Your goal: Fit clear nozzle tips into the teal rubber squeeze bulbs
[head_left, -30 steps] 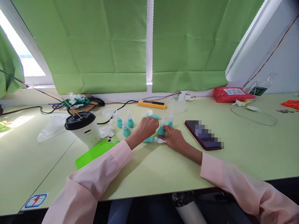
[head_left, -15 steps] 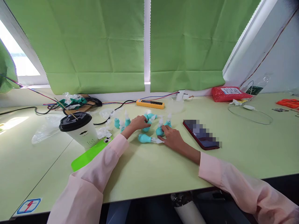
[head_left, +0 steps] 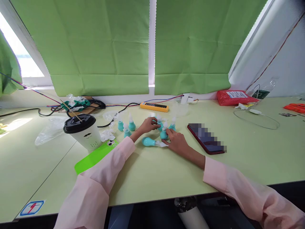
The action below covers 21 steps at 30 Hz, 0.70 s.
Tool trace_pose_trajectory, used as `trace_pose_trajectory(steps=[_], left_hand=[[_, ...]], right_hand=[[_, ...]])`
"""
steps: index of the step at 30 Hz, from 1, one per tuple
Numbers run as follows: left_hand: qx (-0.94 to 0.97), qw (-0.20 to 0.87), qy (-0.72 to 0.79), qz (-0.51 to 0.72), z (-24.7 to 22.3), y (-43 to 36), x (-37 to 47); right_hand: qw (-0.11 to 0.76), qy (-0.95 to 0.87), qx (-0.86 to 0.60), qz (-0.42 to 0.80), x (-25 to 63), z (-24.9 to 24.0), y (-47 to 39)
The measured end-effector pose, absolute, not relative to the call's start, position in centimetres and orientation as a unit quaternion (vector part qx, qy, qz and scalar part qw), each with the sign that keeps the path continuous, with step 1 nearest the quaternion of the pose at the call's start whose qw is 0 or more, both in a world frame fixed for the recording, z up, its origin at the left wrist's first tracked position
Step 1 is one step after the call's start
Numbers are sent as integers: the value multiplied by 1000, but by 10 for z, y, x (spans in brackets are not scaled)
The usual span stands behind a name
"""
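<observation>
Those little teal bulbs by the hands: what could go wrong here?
The left hand reaches among upright bulbs standing close together, so a nudge might topple some. One bulb already lies on its side and could roll. The left sleeve passes near the lidded cup, which might be knocked over.

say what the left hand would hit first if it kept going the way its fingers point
Probably the upright teal bulb right at the left hand's fingertips; it may already touch it, though depth is unclear.
</observation>
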<state>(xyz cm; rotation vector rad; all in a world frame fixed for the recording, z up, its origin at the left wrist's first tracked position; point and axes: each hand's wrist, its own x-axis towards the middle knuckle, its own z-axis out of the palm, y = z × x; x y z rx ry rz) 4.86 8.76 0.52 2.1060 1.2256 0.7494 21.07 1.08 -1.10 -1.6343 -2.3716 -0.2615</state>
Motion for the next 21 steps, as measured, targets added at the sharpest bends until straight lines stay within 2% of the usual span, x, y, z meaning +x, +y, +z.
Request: trace_pose_trajectory(steps=[6,13,21], left_hand=[[792,310,442,285,-4,92,61],[804,283,457,255,3,88,56],[771,99,558,290,9,94,51]], right_hand=[[120,-816,-559,-86,211,-11,11],[119,-814,-562,-88,211,-12,11],[122,-814,-560,-95,212,-12,12]])
